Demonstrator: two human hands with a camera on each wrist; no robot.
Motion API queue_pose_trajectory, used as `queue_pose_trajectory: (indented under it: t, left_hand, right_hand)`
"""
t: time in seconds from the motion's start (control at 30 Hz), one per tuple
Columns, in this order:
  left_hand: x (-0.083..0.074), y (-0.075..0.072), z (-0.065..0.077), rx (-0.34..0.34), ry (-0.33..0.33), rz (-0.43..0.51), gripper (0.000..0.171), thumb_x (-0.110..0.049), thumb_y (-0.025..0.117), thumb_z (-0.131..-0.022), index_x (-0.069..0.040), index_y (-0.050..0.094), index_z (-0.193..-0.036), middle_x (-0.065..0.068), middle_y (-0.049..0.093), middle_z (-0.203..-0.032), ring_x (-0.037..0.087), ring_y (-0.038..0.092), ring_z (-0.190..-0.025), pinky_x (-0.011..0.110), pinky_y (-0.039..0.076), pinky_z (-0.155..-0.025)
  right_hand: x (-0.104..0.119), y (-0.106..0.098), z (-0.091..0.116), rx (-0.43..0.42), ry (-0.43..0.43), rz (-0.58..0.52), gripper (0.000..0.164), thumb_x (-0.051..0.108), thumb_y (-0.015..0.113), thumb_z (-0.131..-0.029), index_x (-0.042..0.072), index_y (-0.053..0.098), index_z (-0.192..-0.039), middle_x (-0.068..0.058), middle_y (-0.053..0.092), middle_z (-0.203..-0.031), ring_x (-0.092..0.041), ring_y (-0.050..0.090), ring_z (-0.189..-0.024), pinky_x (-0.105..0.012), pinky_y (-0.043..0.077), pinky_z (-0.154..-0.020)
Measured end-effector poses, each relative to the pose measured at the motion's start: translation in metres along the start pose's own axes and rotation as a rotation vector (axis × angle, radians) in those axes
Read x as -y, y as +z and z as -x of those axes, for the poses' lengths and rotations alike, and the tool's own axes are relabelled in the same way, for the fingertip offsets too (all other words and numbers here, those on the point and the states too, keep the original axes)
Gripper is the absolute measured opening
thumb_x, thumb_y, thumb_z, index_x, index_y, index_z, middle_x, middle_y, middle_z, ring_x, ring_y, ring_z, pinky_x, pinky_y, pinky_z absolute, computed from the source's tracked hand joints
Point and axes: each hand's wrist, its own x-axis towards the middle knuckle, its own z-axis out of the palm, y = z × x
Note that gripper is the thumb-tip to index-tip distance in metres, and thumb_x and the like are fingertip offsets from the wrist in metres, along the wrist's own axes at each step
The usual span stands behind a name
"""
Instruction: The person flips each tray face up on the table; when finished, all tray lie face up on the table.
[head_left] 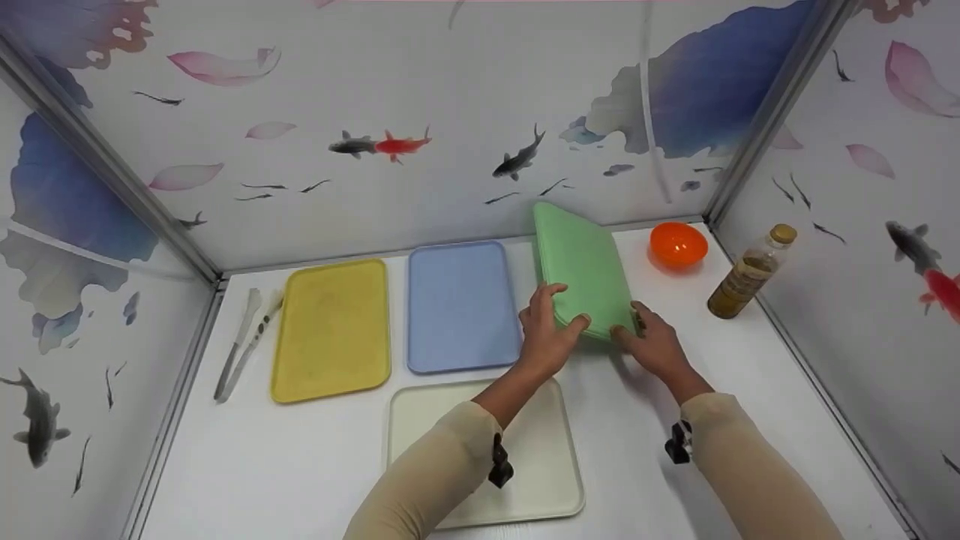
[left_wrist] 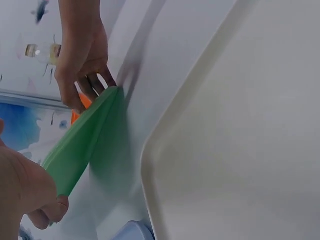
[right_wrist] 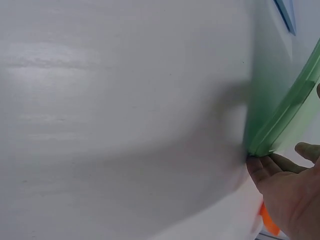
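Observation:
A green tray point(head_left: 586, 259) is held tilted above the table's right half, its far end raised near the back wall. Its edge looks layered in the right wrist view, and I cannot tell whether it is more than one tray. My left hand point(head_left: 546, 336) grips its near left edge, thumb on the upper face. At the near right corner, my right hand point(head_left: 658, 346) pinches the rim; the right wrist view shows those fingers under the edge. Left of the green tray lies a blue tray point(head_left: 461, 307). Below my left forearm is a cream tray point(head_left: 536, 472).
A yellow tray point(head_left: 331, 330) lies at the left, with metal tongs point(head_left: 241, 352) beside it. An orange bowl point(head_left: 678, 244) stands at the back right, near a yellow-capped bottle point(head_left: 742, 281) of brown liquid. Patterned walls point(head_left: 450, 195) enclose the back and sides.

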Motion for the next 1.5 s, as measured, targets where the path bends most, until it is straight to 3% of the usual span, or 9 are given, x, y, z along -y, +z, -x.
queue_pose_trajectory:
  t: [0.23,0.63,0.87,1.2,1.33,1.5]
  left_hand:
    - [-0.011,0.0,0.001,-0.032,0.033,0.014,0.075,-0.031,0.071,-0.099,-0.026,0.033,-0.163,0.004,0.033,-0.178,0.038,0.03,-0.155,0.063,0.04,-0.121]
    - [-0.023,0.004,0.0,-0.031,0.132,-0.017,0.079,-0.023,0.074,-0.098,-0.021,0.033,-0.164,0.008,0.026,-0.184,0.037,0.031,-0.154,0.059,0.043,-0.12]
    - [-0.027,0.004,0.0,-0.018,0.153,-0.013,0.076,-0.024,0.071,-0.101,-0.022,0.031,-0.165,0.008,0.02,-0.185,0.037,0.029,-0.156,0.059,0.044,-0.12]
    - [-0.033,0.006,-0.002,-0.009,0.157,-0.01,0.077,-0.025,0.07,-0.1,-0.024,0.031,-0.166,0.003,0.02,-0.186,0.034,0.03,-0.155,0.058,0.046,-0.117]
    - [-0.033,0.008,-0.003,-0.005,0.16,-0.016,0.077,-0.028,0.071,-0.099,-0.024,0.031,-0.165,0.002,0.021,-0.185,0.033,0.031,-0.154,0.056,0.046,-0.118]
    - [-0.034,0.01,-0.003,-0.002,0.151,-0.01,0.076,-0.029,0.07,-0.1,-0.027,0.031,-0.166,0.001,0.02,-0.186,0.032,0.03,-0.154,0.056,0.046,-0.118]
  right_hand:
    - [0.009,0.009,0.002,0.006,-0.054,-0.114,0.079,0.047,0.051,-0.116,0.0,0.024,-0.174,-0.036,0.043,-0.169,-0.054,0.045,-0.156,-0.067,0.04,-0.126]
    - [0.017,0.019,0.001,-0.013,-0.073,-0.15,0.07,0.045,0.038,-0.119,0.002,0.03,-0.173,-0.032,0.048,-0.167,-0.05,0.049,-0.154,-0.065,0.04,-0.126]
    - [0.02,0.022,0.002,0.008,-0.062,-0.163,0.074,0.051,0.034,-0.118,0.004,0.027,-0.174,-0.032,0.046,-0.169,-0.05,0.045,-0.157,-0.065,0.036,-0.128]
    - [0.026,0.025,0.002,0.011,-0.016,-0.176,0.067,0.043,0.027,-0.117,0.008,0.03,-0.174,-0.026,0.045,-0.171,-0.043,0.045,-0.151,-0.062,0.034,-0.128]
    - [0.026,0.024,0.002,0.018,-0.02,-0.178,0.071,0.052,0.024,-0.118,0.01,0.032,-0.174,-0.024,0.043,-0.173,-0.042,0.044,-0.152,-0.062,0.034,-0.127]
    - [0.026,0.022,0.002,0.036,-0.035,-0.18,0.078,0.063,0.019,-0.117,0.011,0.034,-0.174,-0.02,0.036,-0.179,-0.043,0.033,-0.165,-0.063,0.028,-0.133]
